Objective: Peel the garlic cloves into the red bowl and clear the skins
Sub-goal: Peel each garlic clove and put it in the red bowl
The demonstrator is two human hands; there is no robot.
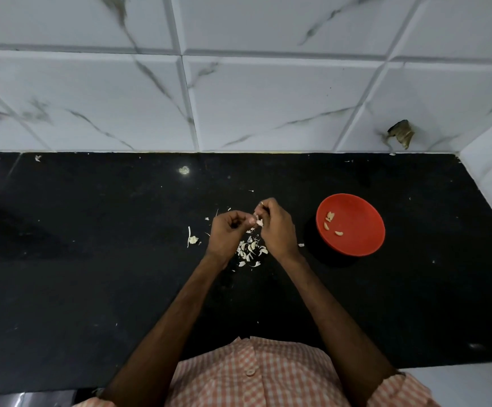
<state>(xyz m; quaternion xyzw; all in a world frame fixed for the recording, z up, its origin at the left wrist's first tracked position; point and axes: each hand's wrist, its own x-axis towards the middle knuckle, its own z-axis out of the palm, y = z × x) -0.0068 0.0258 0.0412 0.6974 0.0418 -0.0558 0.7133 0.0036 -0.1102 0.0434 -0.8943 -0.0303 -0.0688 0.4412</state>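
Person standing at black table (91,259). At centre, left hand (227,230) and right hand (274,227) are meeting, each grip pinching same garlic clove (258,222) in fingertips, above table. At 3 o'clock from hands, apart, red bowl (359,230) is sitting, holding few peeled cloves (330,216). At 6 o'clock, between wrists, skins (250,249) are lying in pile. At 9 o'clock of left hand, garlic scrap (193,239) is lying.

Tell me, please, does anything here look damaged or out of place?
Yes. The wall tile at the right has a broken hole with jagged dark edges. Garlic skins lie scattered on the black counter, below the left hand and right hand, which pinch a garlic clove.
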